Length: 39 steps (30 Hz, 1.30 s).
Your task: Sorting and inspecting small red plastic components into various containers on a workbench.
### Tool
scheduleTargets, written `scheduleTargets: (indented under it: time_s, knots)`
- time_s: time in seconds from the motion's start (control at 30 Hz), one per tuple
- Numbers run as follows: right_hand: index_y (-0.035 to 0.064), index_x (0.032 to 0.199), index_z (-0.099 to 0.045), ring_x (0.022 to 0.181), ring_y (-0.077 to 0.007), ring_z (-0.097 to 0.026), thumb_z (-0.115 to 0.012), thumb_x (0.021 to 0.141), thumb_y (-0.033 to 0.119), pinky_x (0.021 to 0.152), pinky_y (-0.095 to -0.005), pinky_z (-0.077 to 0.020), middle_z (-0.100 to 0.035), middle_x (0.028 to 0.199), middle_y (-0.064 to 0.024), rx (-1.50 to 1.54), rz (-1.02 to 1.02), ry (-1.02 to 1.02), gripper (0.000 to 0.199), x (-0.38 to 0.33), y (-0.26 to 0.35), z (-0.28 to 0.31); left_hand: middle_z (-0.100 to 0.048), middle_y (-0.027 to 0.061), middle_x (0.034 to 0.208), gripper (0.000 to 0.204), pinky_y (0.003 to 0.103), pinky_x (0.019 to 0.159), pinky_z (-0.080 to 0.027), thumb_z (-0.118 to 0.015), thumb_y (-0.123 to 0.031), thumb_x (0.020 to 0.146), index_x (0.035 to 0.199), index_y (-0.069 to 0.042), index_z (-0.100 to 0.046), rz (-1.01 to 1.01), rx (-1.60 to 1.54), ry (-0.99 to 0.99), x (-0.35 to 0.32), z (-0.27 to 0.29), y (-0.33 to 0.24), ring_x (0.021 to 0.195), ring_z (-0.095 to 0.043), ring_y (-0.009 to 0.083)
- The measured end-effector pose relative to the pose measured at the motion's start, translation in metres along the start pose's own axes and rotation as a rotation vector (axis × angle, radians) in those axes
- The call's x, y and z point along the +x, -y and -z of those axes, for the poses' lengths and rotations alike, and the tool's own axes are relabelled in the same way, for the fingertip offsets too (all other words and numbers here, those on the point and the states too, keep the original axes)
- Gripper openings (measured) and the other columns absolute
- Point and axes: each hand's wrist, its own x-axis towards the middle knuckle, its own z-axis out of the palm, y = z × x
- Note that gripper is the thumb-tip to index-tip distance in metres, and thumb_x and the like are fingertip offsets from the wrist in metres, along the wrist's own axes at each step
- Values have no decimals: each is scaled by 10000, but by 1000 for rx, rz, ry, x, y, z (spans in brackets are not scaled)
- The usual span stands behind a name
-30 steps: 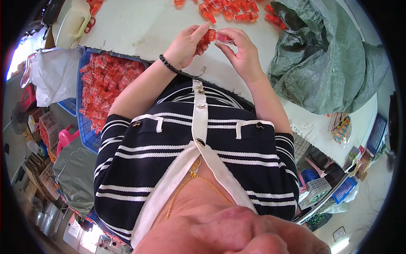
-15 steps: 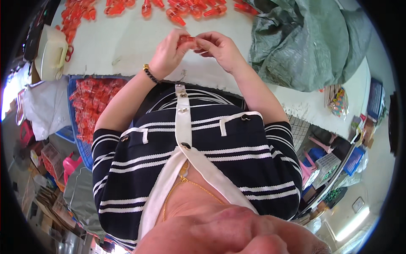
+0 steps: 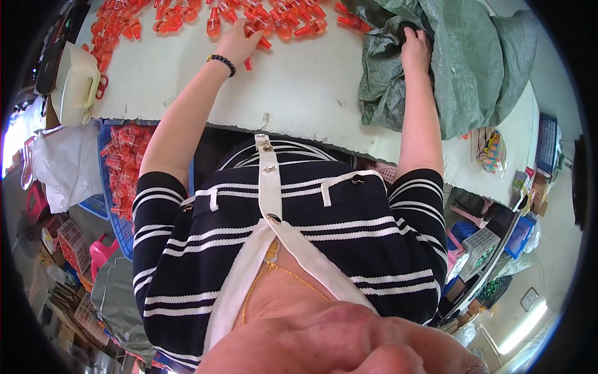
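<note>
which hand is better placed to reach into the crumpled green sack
Probably the right hand, at the opening of the crumpled green plastic sack; the left hand is by bulbous red plastic pieces.

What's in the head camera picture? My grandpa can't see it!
A person's left hand is at red plastic pieces on a white table; the right hand is at a green sack. A blue basket holds more red pieces.

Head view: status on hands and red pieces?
Left hand at near edge of red pieces, grip unclear. Right hand at mouth of green sack, grip unclear. Sack's folds crowd that hand.
</note>
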Motion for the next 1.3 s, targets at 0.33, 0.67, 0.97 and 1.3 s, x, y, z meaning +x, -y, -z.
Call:
scheduleTargets:
  time_s: [0.33,0.67,0.97,1.3]
  knots:
    - [81,1066,-588,920,-322,-582,-709,759,189,792,-387,-475,-617,988,-131,429,145,-16,347,-48,94,62,-637,120,903,433,243,586,-499,-667,-244,854,1152,-24,-442,257,-761,236,-42,6,-15,773,-617,132]
    - [72,1047,-591,717,-260,-591,-709,750,199,655,-377,-468,-600,804,-72,576,457,91,344,-64,189,68,-647,118,882,403,225,503,-475,-635,-193,883,1154,25,-431,161,-938,181,-88,-7,-42,672,-595,107]
    - [49,1074,-564,690,-267,-587,-709,748,190,628,-364,-469,-582,766,-78,525,450,134,384,-69,198,69,-623,56,883,295,220,585,-477,-588,-202,919,1114,3,-505,161,-909,157,-100,-5,-50,753,-581,97]
    - [15,1074,-577,825,-214,-635,-680,822,171,724,-306,-498,-638,937,-103,1169,65,585,314,-74,202,68,-606,38,861,265,218,573,-476,-589,-128,909,1145,-39,-508,-182,-715,179,-106,6,-45,682,-555,71]
